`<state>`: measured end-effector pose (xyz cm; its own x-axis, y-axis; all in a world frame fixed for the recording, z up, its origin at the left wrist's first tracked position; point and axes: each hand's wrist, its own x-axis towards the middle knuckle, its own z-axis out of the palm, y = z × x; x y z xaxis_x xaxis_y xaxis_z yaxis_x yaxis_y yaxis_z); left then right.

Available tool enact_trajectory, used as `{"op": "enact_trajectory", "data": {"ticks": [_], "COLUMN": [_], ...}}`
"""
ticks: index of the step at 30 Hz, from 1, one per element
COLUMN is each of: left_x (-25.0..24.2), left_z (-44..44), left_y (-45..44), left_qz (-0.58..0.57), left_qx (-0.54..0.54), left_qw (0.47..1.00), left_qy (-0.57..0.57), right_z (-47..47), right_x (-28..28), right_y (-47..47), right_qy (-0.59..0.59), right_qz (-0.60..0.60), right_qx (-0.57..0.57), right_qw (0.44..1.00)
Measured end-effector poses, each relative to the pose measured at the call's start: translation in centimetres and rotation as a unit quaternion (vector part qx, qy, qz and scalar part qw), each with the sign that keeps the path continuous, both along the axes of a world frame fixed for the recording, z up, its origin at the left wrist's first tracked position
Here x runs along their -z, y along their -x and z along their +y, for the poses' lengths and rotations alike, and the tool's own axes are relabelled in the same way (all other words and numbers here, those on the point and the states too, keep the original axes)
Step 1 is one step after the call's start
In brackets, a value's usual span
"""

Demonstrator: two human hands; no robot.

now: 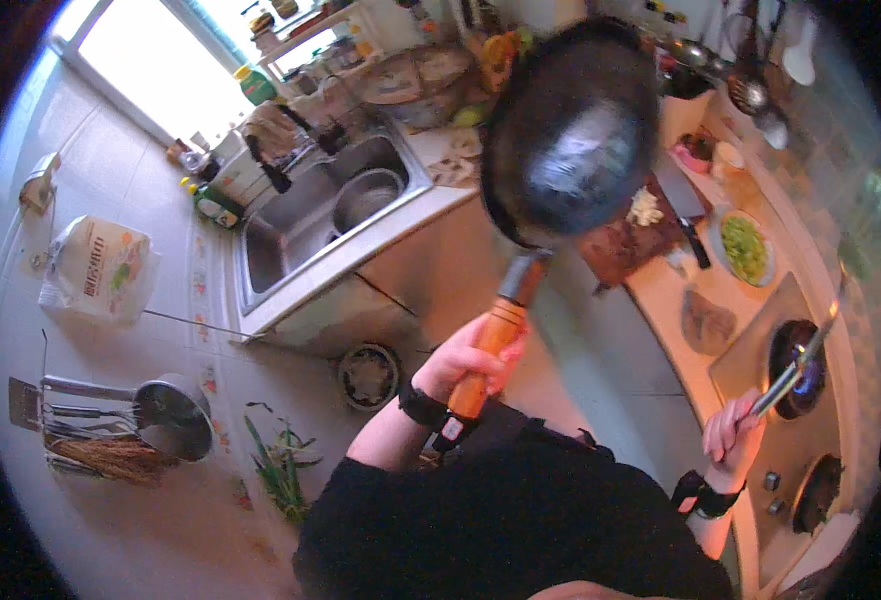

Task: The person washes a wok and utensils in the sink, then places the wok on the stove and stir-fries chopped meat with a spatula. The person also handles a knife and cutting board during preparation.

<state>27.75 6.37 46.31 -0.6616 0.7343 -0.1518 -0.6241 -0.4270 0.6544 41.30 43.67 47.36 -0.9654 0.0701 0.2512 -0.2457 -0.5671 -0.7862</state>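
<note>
My left hand (pixel 478 352) grips the wooden handle (pixel 502 324) of a dark metal wok (pixel 571 135). The wok is raised in front of me, and its shiny dark surface reflects light. Farther right, my right hand (pixel 734 429) is closed around a long metal cooking utensil (pixel 793 373), whose shaft points up and away across a gas burner (pixel 785 397). A blue flame glows there. The utensil's far end is too blurred to name. Both wrists wear black bands.
Beyond the wok, a cutting board (pixel 613 251) bears pale chopped pieces (pixel 644 208) and a cleaver (pixel 678 191). Chopped green vegetables fill a plate (pixel 767 264). A second burner (pixel 819 491) sits nearer me. At left are a steel sink (pixel 264 259) with a pot (pixel 373 196) and a wall-hung saucepan (pixel 174 420).
</note>
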Motion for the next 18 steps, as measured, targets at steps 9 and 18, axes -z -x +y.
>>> {"op": "enact_trajectory", "data": {"ticks": [9, 18], "left_x": [-0.3, -2.6], "left_z": [-14.8, -7.3], "left_y": [9.0, 10.1], "left_qz": [0.007, 0.067], "left_qx": [-0.123, -0.099], "left_qw": [0.948, 0.987], "left_qy": [-0.294, 0.108], "right_z": [-11.2, -8.1], "right_x": [-0.3, 0.4], "right_y": [12.9, 7.4], "right_qy": [0.005, -0.017], "right_qz": [-0.062, -0.116], "right_qx": [-0.052, 0.15], "right_qw": [0.997, 0.982]}}
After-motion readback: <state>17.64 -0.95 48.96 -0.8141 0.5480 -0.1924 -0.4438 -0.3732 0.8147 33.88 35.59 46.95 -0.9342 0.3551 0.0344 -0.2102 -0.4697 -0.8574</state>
